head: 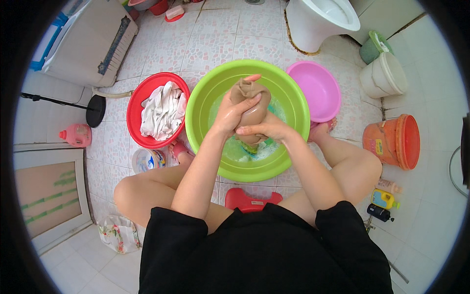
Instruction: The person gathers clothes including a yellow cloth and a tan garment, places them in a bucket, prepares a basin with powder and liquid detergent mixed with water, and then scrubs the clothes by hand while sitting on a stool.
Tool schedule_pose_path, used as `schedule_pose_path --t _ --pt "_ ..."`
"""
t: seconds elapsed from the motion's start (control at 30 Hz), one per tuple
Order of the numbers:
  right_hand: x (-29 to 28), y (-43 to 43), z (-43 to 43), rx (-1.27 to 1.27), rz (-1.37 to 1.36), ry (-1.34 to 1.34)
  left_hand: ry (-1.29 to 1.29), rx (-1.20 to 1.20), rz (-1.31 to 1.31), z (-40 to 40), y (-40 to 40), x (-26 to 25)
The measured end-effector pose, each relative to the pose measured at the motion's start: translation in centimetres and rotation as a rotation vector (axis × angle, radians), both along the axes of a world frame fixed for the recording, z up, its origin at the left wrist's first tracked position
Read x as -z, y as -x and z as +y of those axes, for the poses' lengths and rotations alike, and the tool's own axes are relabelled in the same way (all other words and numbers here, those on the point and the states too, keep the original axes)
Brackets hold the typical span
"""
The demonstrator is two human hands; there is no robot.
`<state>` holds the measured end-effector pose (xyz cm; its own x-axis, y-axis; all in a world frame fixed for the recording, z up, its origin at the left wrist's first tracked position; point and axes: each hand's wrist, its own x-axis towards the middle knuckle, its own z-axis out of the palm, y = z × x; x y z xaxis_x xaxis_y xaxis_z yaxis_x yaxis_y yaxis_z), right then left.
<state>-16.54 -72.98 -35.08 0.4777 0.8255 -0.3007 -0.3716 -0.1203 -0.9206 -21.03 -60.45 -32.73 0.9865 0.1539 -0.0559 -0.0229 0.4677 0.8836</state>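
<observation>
A bunched, wet brown cloth (254, 114) is gripped between my two hands above a large green basin (198, 110). My left hand (229, 110) has its thumb across the upper part of the cloth, with fingertips showing behind its top. Lower down, my right hand (270, 126) clasps the cloth with the thumb pointing left. Soapy water (224, 154) with foam lies in the basin. Below the cloth, something green and blue (249, 149) shows partly in the water; what it is cannot be told.
Left of the green basin stands a red basin (134, 121) holding white patterned fabric (163, 112). A pink basin (317, 92) touches its right side. Close by are a plastic tub (139, 161), a red stool (238, 200), an orange bucket (382, 139) and a toilet (312, 25).
</observation>
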Motion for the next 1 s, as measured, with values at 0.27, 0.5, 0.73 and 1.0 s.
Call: schedule_pose_path --t 0.27,0.5,0.73,1.0 --pt "0.1 -0.6 0.5 -0.125 -0.11 0.15 -0.29 -0.067 0.129 -0.7 -0.6 -0.5" --pt "1.6 0.9 2.1 0.019 -0.3 0.357 -0.619 -0.368 0.169 -1.9 -1.4 1.7" --pt "1.4 1.1 2.8 0.113 -0.312 0.519 -0.809 -0.452 0.248 -1.9 -2.0 3.4" --pt "3.8 -0.9 0.9 -0.005 -0.106 0.201 -0.437 -0.303 0.257 1.2 -1.6 6.2"
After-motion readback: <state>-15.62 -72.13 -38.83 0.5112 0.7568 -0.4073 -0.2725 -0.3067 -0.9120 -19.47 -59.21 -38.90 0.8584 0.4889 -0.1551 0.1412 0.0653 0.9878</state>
